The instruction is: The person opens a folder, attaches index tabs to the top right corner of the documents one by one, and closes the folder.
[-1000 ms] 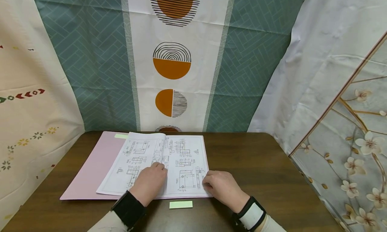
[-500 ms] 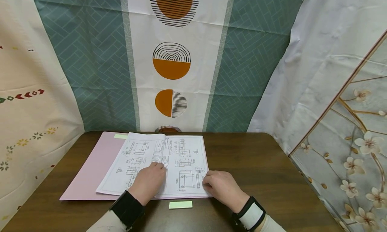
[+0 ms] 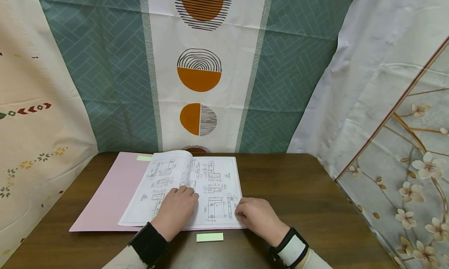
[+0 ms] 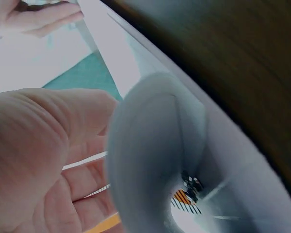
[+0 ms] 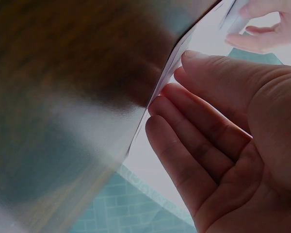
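Observation:
A booklet of technical drawings lies open on a pink cover [image 3: 101,206]. Its left page [image 3: 154,183] arches up near the spine, and the right page [image 3: 217,191] lies flat. My left hand [image 3: 177,208] rests on the left page beside the spine, fingers together; in the left wrist view its thumb and fingers [image 4: 82,174] lie against the outside of the curled page [image 4: 145,141]. At the booklet's lower right edge, my right hand [image 3: 257,216] touches the sheet border with gently bent fingers. In the right wrist view, its thumb and fingertips [image 5: 157,126] meet that edge.
A light green paper strip [image 3: 209,237] lies on the brown table [image 3: 298,191] just in front of the booklet. Another green strip [image 3: 144,158] sits at the cover's top. Patterned cloths [image 3: 115,85] hang behind and at both sides.
The left page has shifted slightly right and bulges higher near the spine. My left hand has moved a little right with it; my right hand has stayed in place.

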Action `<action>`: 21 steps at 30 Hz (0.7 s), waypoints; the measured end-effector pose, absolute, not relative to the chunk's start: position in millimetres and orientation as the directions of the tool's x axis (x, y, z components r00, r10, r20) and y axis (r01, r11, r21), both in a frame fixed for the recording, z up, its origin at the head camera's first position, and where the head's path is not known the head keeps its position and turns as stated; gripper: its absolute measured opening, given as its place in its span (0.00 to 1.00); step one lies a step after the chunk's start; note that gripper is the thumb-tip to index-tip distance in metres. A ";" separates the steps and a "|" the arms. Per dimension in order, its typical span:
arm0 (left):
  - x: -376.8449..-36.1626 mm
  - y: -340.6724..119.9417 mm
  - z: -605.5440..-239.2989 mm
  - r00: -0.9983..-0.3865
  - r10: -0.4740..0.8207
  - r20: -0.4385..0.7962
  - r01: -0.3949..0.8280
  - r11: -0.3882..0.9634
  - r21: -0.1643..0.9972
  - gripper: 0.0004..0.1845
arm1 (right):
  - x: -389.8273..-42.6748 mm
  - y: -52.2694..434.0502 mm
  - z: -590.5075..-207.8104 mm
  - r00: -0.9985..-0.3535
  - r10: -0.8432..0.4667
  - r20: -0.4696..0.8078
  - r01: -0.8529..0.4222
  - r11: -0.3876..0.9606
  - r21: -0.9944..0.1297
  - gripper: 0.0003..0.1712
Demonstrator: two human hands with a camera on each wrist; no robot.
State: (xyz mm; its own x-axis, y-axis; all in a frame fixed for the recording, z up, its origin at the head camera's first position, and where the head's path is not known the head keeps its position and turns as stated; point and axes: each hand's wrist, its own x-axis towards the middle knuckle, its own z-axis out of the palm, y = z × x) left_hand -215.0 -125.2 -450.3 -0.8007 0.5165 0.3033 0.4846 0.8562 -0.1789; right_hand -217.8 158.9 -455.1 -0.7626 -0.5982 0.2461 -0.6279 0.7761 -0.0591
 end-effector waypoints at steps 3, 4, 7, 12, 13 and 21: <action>-210.4 -123.6 -449.3 -0.757 0.542 0.365 0.535 0.835 -0.131 0.10 | -217.5 159.1 -455.9 -0.763 -0.598 0.245 -0.627 0.777 -0.059 0.06; -208.7 -122.9 -449.1 -0.742 0.551 0.382 0.553 0.825 -0.114 0.09 | -217.6 159.2 -456.2 -0.763 -0.598 0.245 -0.627 0.777 -0.059 0.06; -203.4 -120.8 -449.5 -0.704 0.583 0.406 0.611 0.788 -0.072 0.10 | -217.6 159.5 -456.9 -0.762 -0.600 0.244 -0.629 0.775 -0.059 0.06; -192.1 -119.2 -448.8 -0.683 0.624 0.379 0.665 0.746 -0.029 0.12 | -217.8 159.7 -457.7 -0.759 -0.603 0.244 -0.633 0.772 -0.061 0.07; -189.2 -119.2 -448.5 -0.680 0.631 0.373 0.673 0.739 -0.023 0.13 | -217.9 159.8 -457.9 -0.760 -0.603 0.243 -0.633 0.772 -0.061 0.07; -171.9 -121.7 -449.4 -0.699 0.681 0.216 0.707 0.704 0.065 0.16 | -218.7 159.3 -455.5 -0.762 -0.599 0.245 -0.629 0.775 -0.063 0.06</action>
